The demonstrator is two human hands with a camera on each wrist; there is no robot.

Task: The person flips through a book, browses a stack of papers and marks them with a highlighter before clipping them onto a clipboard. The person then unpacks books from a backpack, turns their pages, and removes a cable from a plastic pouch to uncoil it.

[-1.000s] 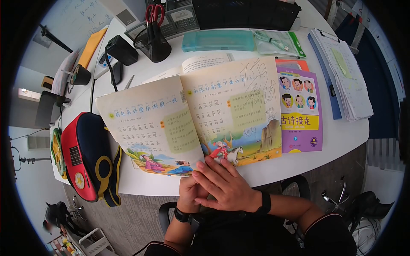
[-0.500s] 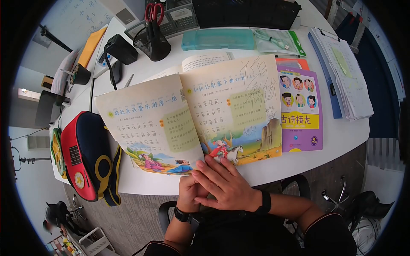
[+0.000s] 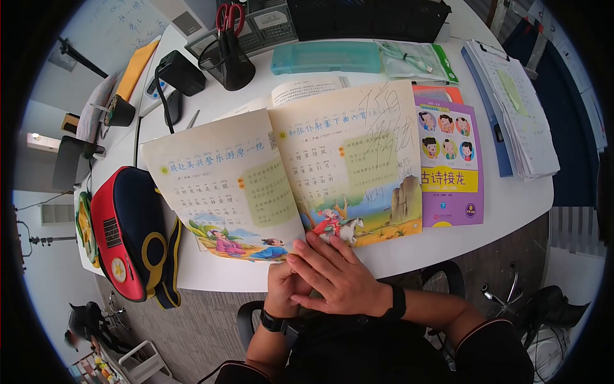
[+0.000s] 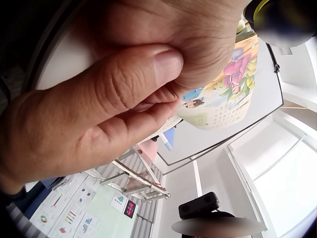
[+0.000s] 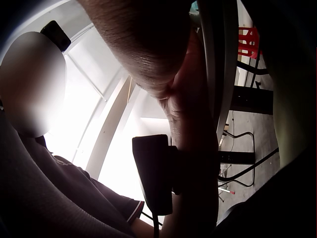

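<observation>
An illustrated book (image 3: 358, 185) lies open near the table's front edge in the head view. Its left page is raised and slightly curved. The right hand (image 3: 342, 278) lies across the left hand (image 3: 283, 291), its fingers extended and fingertips on the book's lower edge by the fold. Most of the left hand's fingers are hidden under it. In the left wrist view, the right hand (image 4: 99, 109) has its thumb against the left palm (image 4: 198, 34), with the book page (image 4: 223, 104) behind. The right wrist view shows a dark, close hand and forearm, fingers hidden.
A purple book (image 3: 453, 185) and clipboard papers (image 3: 511, 109) are on the right. The teal case (image 3: 326, 59), bagged cable (image 3: 416, 61) and pen cup with scissors (image 3: 228, 64) stand behind. On the left are a red and navy bag (image 3: 121, 237) and black mouse (image 3: 173, 107).
The open book's left page has shifted very slightly up and to the left. Both hands have kept their places and pose.
</observation>
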